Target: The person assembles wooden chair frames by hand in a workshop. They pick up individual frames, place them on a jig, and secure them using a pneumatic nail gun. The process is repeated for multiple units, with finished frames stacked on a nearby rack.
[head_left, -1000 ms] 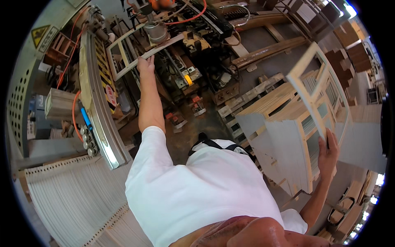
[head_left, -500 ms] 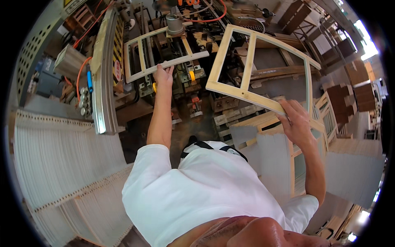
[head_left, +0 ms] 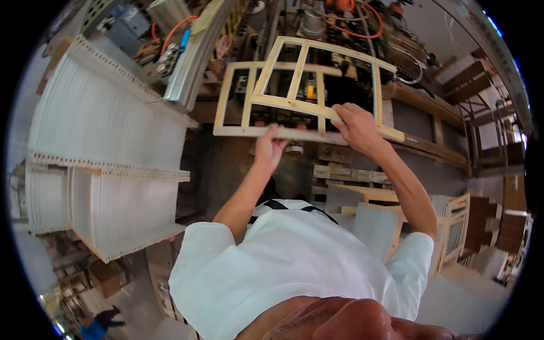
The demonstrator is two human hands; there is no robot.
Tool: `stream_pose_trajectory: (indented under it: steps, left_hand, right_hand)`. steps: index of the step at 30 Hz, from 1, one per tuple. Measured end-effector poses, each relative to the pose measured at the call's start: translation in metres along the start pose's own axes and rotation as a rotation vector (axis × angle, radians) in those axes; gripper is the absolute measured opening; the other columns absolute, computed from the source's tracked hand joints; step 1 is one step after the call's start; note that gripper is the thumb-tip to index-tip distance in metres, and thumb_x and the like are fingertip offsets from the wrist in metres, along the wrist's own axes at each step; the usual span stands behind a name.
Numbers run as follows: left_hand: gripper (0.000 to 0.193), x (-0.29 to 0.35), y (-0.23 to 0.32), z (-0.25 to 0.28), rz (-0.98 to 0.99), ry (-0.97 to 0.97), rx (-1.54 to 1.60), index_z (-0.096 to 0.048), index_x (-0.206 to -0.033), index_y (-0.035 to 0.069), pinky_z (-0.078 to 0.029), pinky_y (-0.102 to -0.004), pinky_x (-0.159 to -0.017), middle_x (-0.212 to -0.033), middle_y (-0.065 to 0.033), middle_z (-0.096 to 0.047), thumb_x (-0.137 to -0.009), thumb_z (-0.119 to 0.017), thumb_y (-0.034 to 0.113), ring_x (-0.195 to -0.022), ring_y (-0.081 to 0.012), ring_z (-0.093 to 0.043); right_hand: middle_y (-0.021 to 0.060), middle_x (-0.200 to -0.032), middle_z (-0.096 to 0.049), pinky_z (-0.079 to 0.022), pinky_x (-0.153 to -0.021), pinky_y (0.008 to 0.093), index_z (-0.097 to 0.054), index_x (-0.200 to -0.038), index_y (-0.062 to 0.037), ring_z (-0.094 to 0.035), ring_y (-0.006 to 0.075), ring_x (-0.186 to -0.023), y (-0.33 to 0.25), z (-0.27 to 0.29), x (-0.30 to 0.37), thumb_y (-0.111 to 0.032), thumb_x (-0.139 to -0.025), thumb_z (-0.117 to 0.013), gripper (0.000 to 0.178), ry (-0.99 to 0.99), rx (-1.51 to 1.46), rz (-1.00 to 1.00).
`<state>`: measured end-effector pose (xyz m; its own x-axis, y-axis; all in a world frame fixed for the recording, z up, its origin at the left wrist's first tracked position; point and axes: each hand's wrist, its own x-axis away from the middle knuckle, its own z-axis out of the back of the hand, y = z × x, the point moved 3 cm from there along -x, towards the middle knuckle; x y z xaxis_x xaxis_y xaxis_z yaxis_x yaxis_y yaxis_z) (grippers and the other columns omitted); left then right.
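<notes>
Two pale wooden frames with crossbars are in my hands, one overlapping the other above the machine. My left hand (head_left: 269, 150) is closed on the near rail of the lower wooden frame (head_left: 222, 105), thumb at its edge. Over that one, shifted right and farther away, lies the upper wooden frame (head_left: 296, 73). My right hand (head_left: 358, 127) grips its near rail, fingers curled over the wood. Part of the lower frame's right side is hidden behind the upper frame and my right hand.
A machine bed with a grey cylinder (head_left: 313, 22) and an orange hose (head_left: 377, 20) lies beyond the frames. At left are a metal beam (head_left: 192, 62) and tall stacks of white-edged panels (head_left: 107, 107). A slatted pallet (head_left: 351, 174) and more wooden frames (head_left: 453, 221) stand at right.
My right hand has brought its frame leftward over the other one. The left frame has come off the machine toward me, and my view has turned.
</notes>
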<state>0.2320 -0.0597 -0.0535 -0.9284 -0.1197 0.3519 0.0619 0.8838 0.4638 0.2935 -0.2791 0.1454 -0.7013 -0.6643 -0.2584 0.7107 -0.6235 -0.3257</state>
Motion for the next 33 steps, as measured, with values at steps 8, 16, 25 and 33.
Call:
stream_pose_trajectory:
  steps: [8, 16, 25, 33]
  left_hand:
    - [0.018, 0.122, 0.034, 0.063, 0.163, -0.093, -0.149, -0.052, -0.101, 0.004, -0.047, -0.0419, -0.098, -0.1, -0.0066, -0.052, -0.094, -0.057, 0.02, -0.11, -0.0258, -0.055]
    - [0.023, 0.104, 0.068, 0.178, 0.283, 0.307, -0.113, -0.052, -0.11, 0.0, -0.042, -0.0517, -0.101, -0.106, -0.0125, -0.059, -0.092, -0.057, 0.014, -0.111, -0.0308, -0.056]
    - [0.015, 0.101, 0.081, 0.268, 0.242, 0.553, -0.19, -0.053, -0.106, 0.007, -0.039, -0.0526, -0.1, -0.104, -0.0085, -0.059, -0.093, -0.055, 0.015, -0.107, -0.027, -0.058]
    - [0.014, 0.098, 0.062, 0.273, 0.141, 0.672, -0.135, -0.054, -0.102, 0.005, -0.04, -0.0553, -0.099, -0.101, -0.0094, -0.06, -0.093, -0.054, 0.015, -0.109, -0.0298, -0.058]
  right_hand:
    - [0.015, -0.083, -0.057, -0.047, -0.071, 0.0453, -0.057, -0.096, -0.0011, -0.058, 0.0354, -0.083, -0.023, -0.116, -0.075, -0.014, -0.078, -0.066, 0.024, 0.055, -0.079, 0.165]
    - [0.0151, -0.088, -0.056, -0.046, -0.076, 0.0443, -0.058, -0.1, -0.0018, -0.055, 0.035, -0.087, 0.01, -0.168, -0.111, -0.013, -0.08, -0.065, 0.024, 0.106, 0.012, 0.106]
    - [0.0097, -0.086, -0.053, -0.038, -0.076, 0.0384, -0.064, -0.089, -0.0073, -0.05, 0.0272, -0.087, 0.052, -0.159, -0.191, -0.014, -0.077, -0.063, 0.013, 0.145, 0.472, 0.142]
    - [0.0087, -0.095, -0.056, -0.036, -0.091, 0.0382, -0.067, -0.092, -0.0059, -0.049, 0.0264, -0.099, 0.099, -0.155, -0.272, -0.014, -0.077, -0.062, 0.018, -0.003, 0.862, 0.195]
